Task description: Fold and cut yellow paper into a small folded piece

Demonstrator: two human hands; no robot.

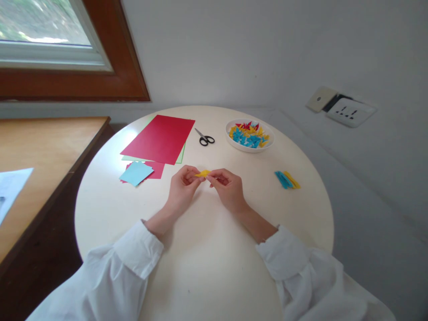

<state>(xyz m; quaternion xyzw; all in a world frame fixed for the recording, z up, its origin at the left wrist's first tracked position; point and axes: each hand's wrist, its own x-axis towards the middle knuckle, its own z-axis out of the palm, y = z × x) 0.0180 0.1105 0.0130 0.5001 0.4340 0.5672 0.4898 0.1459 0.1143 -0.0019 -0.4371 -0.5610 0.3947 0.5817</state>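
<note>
A small piece of folded yellow paper (203, 173) is held between both hands above the middle of the round white table (214, 258). My left hand (183, 187) pinches its left end between thumb and fingers. On the other end, my right hand (228, 187) is closed in a pinch too. Fingertips cover part of the folds, so the paper's full shape is hidden. Beyond the hands lie black-handled scissors (205, 139). To the left, a light blue square of paper (137, 173) tops a small stack with red squares beneath.
A large red sheet (158, 138) lies over green ones at the back left. At the back right, a white dish (249, 148) holds many folded blue, yellow and red paper pieces. Blue and yellow folded strips (286, 180) rest at the right. A wooden desk (50, 142) stands left.
</note>
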